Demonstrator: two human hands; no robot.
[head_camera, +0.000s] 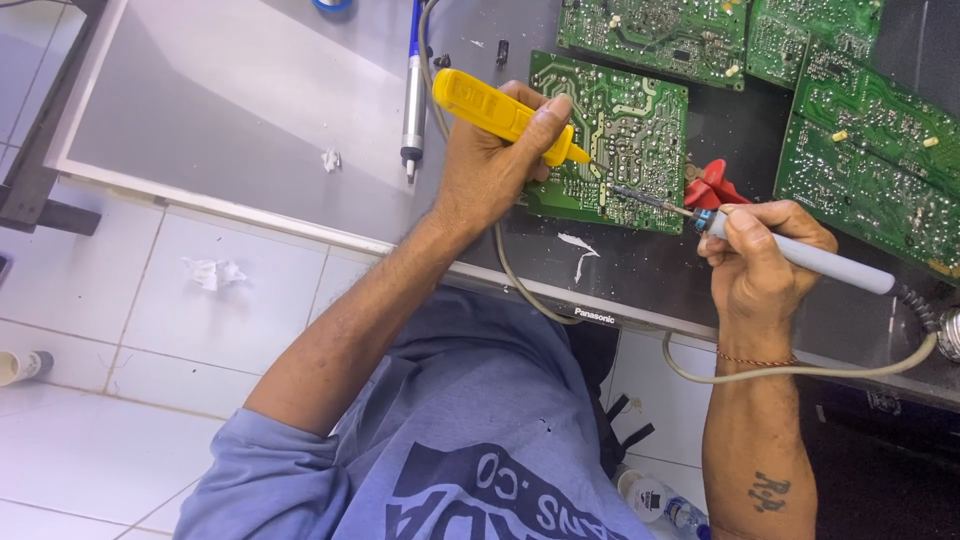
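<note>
While the green circuit board (610, 140) lies flat on the dark bench (640, 265), desoldering looks under way; next the tips must meet on one joint. The left hand (490, 165) grips a yellow solder sucker (505, 115), and the right hand (760, 260) clenches a grey soldering iron (800, 258).

More green circuit boards (860, 130), red-handled pliers (712, 185), a silver-and-blue pen tool (414, 95), and crumpled paper (212, 272) on white tiles.
</note>
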